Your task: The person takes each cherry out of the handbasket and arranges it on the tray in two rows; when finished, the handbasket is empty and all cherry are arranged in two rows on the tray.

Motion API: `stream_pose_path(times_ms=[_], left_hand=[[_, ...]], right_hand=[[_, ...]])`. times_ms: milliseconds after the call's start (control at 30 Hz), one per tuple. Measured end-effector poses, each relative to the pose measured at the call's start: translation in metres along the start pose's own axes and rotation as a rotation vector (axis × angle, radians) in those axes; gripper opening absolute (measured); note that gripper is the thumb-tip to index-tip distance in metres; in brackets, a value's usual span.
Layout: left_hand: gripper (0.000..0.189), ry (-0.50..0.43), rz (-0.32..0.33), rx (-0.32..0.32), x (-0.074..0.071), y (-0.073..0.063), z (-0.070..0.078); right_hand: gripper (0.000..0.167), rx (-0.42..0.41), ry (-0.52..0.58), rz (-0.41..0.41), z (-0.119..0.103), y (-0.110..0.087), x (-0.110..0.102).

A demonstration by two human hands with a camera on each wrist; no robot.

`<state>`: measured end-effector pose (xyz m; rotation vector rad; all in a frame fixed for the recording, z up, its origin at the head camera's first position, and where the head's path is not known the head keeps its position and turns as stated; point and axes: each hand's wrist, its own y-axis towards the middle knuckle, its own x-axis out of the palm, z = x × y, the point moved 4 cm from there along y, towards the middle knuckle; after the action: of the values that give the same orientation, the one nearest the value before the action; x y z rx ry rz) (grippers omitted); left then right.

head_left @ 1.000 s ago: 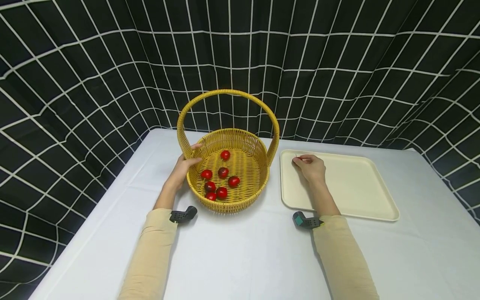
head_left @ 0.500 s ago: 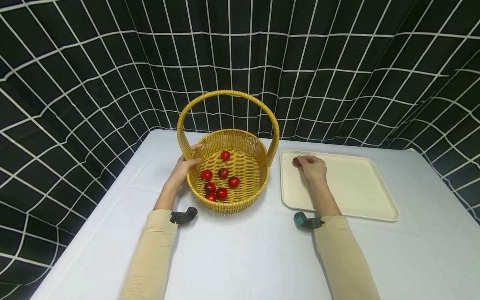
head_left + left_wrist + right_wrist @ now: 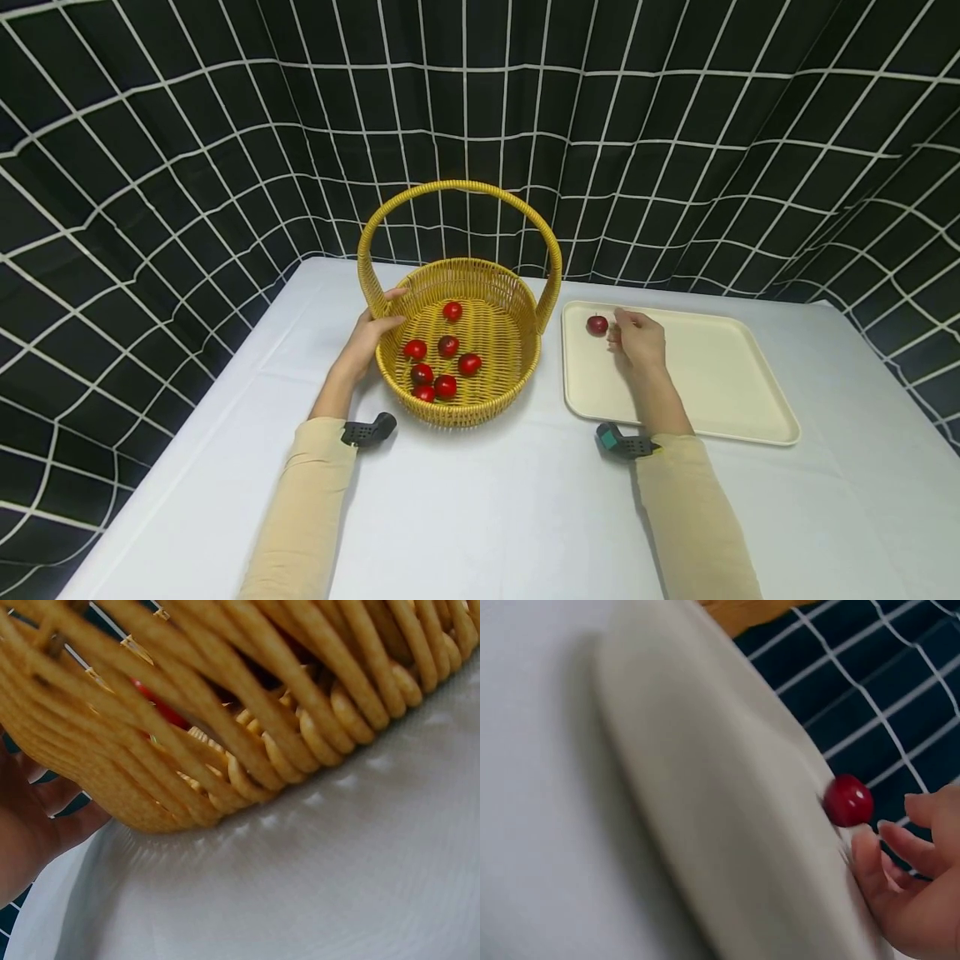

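My left hand (image 3: 363,340) grips the left side of a yellow woven basket (image 3: 467,413), by the foot of its tall handle, with the thumb over the rim. Several red cherries (image 3: 469,364) lie on the basket floor. One dark red cherry (image 3: 597,325) sits in the far left corner of a cream tray (image 3: 720,367). Just right of that cherry, my right hand (image 3: 641,340) hovers over the tray with loosely bent fingers and holds nothing. In the right wrist view, a small gap parts its fingertips (image 3: 865,844) from the cherry (image 3: 847,801).
A white cloth (image 3: 480,517) covers the table. Behind and at both sides hangs a black curtain (image 3: 480,100) with a white grid. The basket's arched handle (image 3: 459,185) rises high above the bowl.
My right hand has let go of the cherry on the tray and drawn back slightly to the right. My left hand and the basket stay in place.
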<state>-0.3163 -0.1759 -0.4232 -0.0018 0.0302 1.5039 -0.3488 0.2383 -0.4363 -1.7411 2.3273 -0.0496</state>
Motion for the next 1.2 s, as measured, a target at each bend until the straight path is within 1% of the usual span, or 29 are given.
stream_pose_path(times_ms=[67, 133, 300, 433, 533, 600, 667, 733, 867, 1033, 1133, 1200], left_hand=[[0.052, 0.001, -0.001, 0.001, 0.0, 0.0, 0.0], [0.052, 0.0, -0.002, 0.001, 0.001, 0.0, 0.001], [0.052, -0.002, -0.002, -0.002, 0.001, 0.0, 0.002], [0.052, -0.006, -0.001, -0.004, 0.0, 0.001, 0.001], [0.052, -0.006, 0.0, -0.003, -0.001, 0.001, 0.001], [0.052, -0.002, 0.001, -0.001, -0.001, 0.001, 0.002], [0.052, -0.002, 0.0, 0.0, -0.001, 0.0, 0.002], [0.052, -0.002, -0.003, -0.001, -0.001, 0.0, 0.002], [0.052, -0.003, -0.005, 0.001, -0.001, 0.0, 0.001], [0.053, 0.002, -0.005, 0.005, -0.001, 0.001, 0.001], [0.053, 0.0, -0.005, 0.002, -0.001, 0.001, 0.0], [0.053, -0.001, -0.007, 0.002, 0.0, 0.001, 0.001]], right_hand=[[0.045, 0.048, 0.119, -0.032, 0.001, 0.001, -0.005], [0.048, 0.09, 0.212, -0.066, 0.002, 0.002, -0.01], [0.053, 0.144, 0.357, -0.136, -0.002, 0.001, -0.021], [0.047, 0.16, 0.457, -0.176, -0.011, -0.002, -0.025], [0.044, 0.137, 0.49, -0.229, -0.021, -0.007, -0.027], [0.045, 0.115, 0.51, -0.268, -0.028, -0.011, -0.028], [0.044, 0.094, 0.553, -0.297, -0.035, -0.015, -0.03], [0.044, 0.079, 0.586, -0.304, -0.042, -0.018, -0.03], [0.046, 0.051, 0.605, -0.314, -0.053, -0.026, -0.031], [0.042, -0.003, 0.635, -0.347, -0.066, -0.036, -0.031], [0.042, -0.03, 0.655, -0.343, -0.073, -0.041, -0.031], [0.045, -0.047, 0.638, -0.333, -0.077, -0.044, -0.031]])
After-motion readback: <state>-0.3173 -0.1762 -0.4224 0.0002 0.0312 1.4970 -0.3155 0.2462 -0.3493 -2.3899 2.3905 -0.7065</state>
